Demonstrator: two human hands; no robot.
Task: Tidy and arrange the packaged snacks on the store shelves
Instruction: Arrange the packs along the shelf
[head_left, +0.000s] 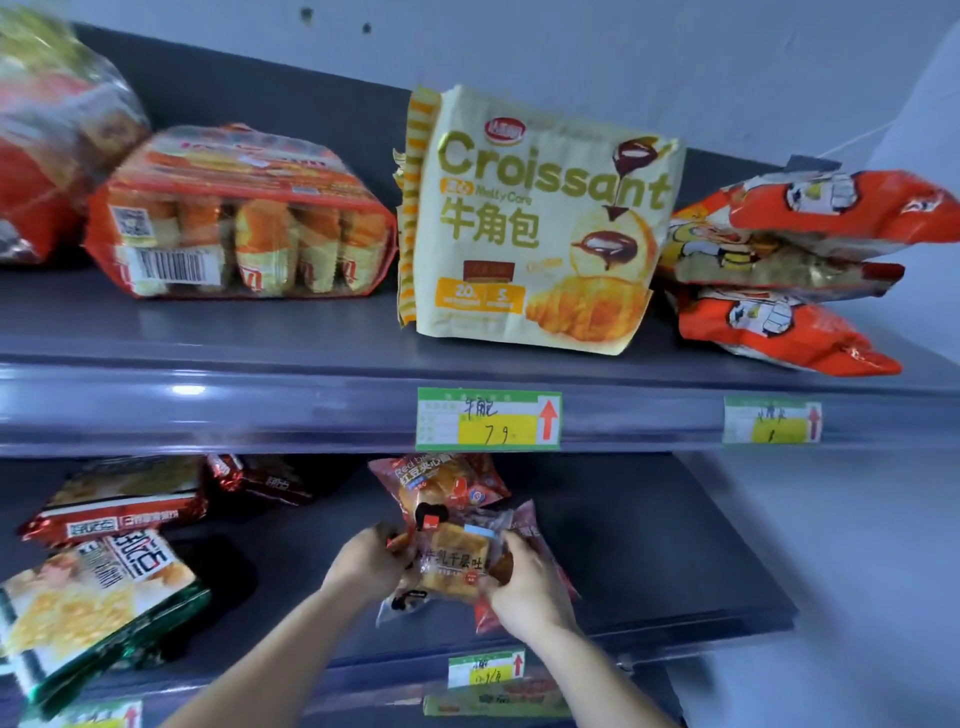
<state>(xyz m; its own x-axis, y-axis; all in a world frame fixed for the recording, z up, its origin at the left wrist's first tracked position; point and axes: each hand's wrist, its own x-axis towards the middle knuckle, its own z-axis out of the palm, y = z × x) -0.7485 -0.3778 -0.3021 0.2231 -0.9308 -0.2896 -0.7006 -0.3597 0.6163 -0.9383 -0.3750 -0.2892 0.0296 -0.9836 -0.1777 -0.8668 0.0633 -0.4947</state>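
Up top I count one Croissant bag (535, 223), one orange multipack (239, 218), three cartoon packets (810, 270) stacked right and two price tags (488, 418) on the rail (208, 410), while below sit perhaps three bread packs (452, 556), blurred together.

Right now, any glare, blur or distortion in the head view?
Head view: wide-angle lens bows the upper shelf edge, with a glare spot at its left; top-left bag is smeared; Croissant bag reads sharp; held bread packet is soft.
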